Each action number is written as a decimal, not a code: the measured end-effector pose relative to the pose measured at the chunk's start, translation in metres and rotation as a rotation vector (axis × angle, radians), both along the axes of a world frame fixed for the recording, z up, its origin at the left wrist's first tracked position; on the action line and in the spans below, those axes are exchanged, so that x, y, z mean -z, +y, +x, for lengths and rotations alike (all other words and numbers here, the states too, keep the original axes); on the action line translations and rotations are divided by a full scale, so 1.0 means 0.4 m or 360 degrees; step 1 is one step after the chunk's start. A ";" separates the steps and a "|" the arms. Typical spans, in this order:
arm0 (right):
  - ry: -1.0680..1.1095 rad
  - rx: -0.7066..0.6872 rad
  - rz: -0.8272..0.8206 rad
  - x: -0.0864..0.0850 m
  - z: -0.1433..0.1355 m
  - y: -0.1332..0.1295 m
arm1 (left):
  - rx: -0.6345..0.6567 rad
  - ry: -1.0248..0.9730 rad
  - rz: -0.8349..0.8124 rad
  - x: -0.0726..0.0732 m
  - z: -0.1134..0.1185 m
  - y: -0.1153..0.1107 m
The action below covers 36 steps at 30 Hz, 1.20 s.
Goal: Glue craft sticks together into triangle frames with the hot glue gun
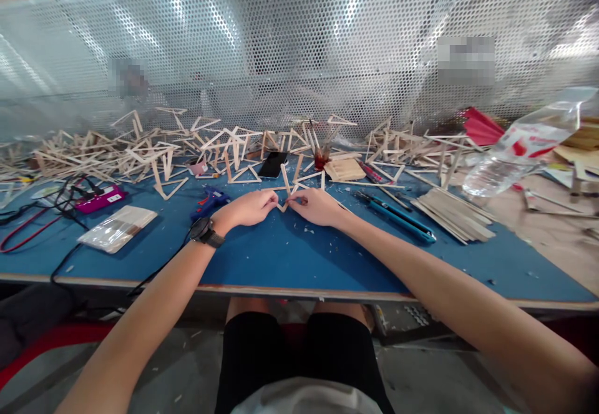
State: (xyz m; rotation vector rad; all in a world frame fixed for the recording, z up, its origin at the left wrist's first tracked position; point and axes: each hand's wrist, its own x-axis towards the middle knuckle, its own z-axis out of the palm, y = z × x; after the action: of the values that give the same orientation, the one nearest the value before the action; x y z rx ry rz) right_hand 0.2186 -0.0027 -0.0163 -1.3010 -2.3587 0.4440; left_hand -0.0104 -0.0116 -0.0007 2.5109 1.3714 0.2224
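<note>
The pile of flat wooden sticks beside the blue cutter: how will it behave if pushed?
The wooden sticks may slide apart, since they look loosely fanned. They probably will not roll, being flat. Each is likely light, because it looks thin.

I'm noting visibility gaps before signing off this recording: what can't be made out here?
All in the head view:
- Full grip on the wooden sticks: partly hidden by the fingers of the left hand and right hand.
- Time on the watch: too small and dark.
- Small print on the bottle: blurred.
- Details beyond the perforated panel: its mesh leaves only blurred shapes.
</note>
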 end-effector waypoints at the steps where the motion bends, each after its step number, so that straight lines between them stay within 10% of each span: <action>1: 0.0003 0.0001 -0.0005 0.001 0.000 0.000 | -0.0024 -0.0023 -0.0023 0.001 -0.004 0.002; 27: -0.0001 -0.0023 -0.0029 -0.006 0.000 -0.004 | 0.0046 -0.0093 0.0058 0.019 -0.008 0.021; 36: 0.0002 -0.0033 -0.0001 0.005 0.000 0.005 | -0.0066 -0.0587 -0.0092 0.030 0.003 0.018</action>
State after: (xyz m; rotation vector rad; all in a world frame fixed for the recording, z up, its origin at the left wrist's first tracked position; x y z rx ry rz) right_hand 0.2185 -0.0006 -0.0183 -1.2771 -2.3735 0.4514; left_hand -0.0094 -0.0046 -0.0128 2.2512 1.2575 0.6108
